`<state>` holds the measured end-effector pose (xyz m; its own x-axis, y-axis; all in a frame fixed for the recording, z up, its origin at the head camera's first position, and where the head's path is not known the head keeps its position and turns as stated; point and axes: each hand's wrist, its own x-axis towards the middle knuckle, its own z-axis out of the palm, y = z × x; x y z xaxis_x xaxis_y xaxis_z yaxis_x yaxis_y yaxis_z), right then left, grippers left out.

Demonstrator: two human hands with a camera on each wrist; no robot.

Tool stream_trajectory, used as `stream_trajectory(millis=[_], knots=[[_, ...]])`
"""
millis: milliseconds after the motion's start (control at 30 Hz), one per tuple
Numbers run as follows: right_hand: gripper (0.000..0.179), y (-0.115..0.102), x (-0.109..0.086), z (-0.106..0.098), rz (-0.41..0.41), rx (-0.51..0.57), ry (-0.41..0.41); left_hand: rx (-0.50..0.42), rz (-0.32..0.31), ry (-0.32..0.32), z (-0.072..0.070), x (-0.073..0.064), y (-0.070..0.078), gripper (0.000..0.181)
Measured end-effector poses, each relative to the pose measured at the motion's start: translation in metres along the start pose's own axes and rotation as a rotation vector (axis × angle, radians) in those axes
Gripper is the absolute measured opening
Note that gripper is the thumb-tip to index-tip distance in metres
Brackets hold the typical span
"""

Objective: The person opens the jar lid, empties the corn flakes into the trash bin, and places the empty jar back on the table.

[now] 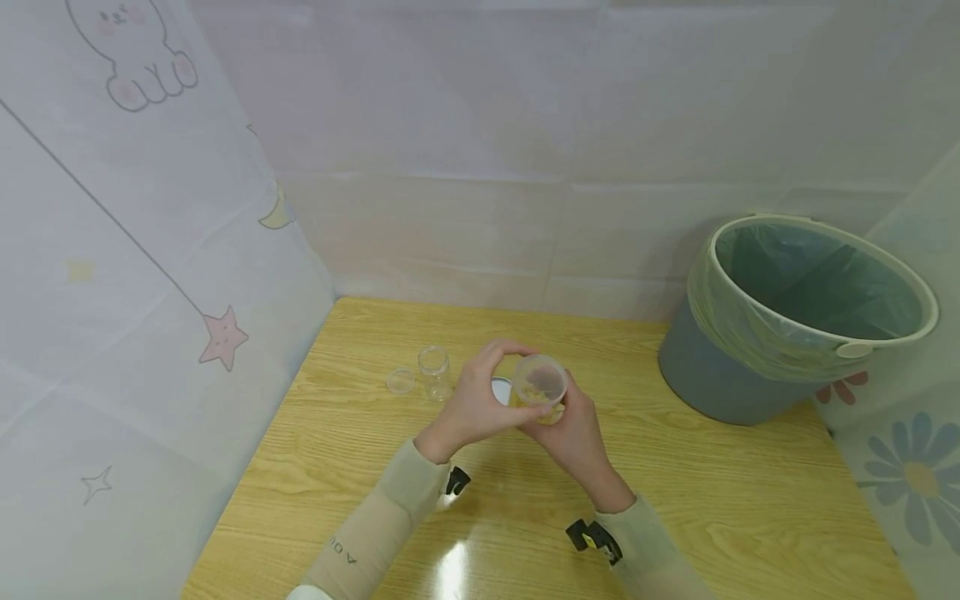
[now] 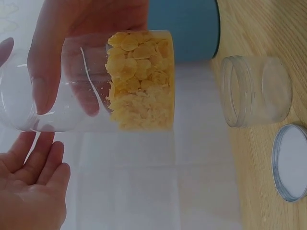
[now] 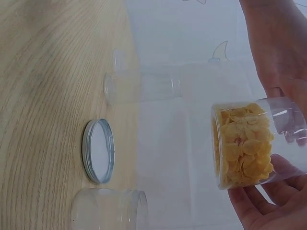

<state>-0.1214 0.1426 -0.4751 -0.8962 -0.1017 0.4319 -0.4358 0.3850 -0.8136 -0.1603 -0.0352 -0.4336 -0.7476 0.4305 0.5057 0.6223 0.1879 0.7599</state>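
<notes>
A clear plastic jar (image 1: 540, 379) stands upright in the air above the table, between my hands. Yellow flakes that look like cornflakes (image 2: 141, 79) fill its lower part. My left hand (image 1: 476, 396) curls around the jar near its top, thumb on the near side and fingers on the far side. Lower on the right, my right hand (image 1: 576, 429) grips the jar's body. Whether a clear lid covers the top, I cannot tell. Beneath it on the table are a short clear jar (image 2: 264, 91) with an open mouth and a silver-rimmed lid (image 3: 100, 151) with a white inside.
Left of my hands stands a narrower clear jar (image 1: 435, 375), with a small clear lid (image 1: 401, 381) beside it. A grey-blue bin (image 1: 738, 379) with a plastic liner is at the back right. Cloth-covered walls (image 1: 450, 225) border the wooden table (image 1: 720, 500).
</notes>
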Motion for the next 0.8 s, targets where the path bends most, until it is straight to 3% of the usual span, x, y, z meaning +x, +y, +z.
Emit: stream_trajectory(millis=[200, 300, 500, 633, 800], knots=[[0.074, 0.0013, -0.0008, 0.0006, 0.000, -0.006, -0.019, 0.006, -0.055, 0.050, 0.0015, -0.0001, 0.0002, 0.071], [0.072, 0.0018, -0.0009, 0.0009, -0.009, -0.002, -0.018, 0.009, -0.051, 0.048, 0.0013, -0.0006, 0.0001, 0.073], [0.075, 0.0027, -0.0009, 0.0006, -0.016, -0.003, -0.011, 0.057, 0.021, -0.048, -0.0017, -0.0020, -0.0021, 0.075], [0.074, 0.0020, -0.0003, 0.0000, -0.006, -0.024, -0.010, 0.032, 0.033, -0.114, -0.0022, -0.0019, -0.0029, 0.072], [0.072, 0.0022, 0.0005, 0.0003, 0.005, -0.019, -0.010, 0.004, 0.019, -0.111, -0.0016, -0.0021, -0.0040, 0.069]])
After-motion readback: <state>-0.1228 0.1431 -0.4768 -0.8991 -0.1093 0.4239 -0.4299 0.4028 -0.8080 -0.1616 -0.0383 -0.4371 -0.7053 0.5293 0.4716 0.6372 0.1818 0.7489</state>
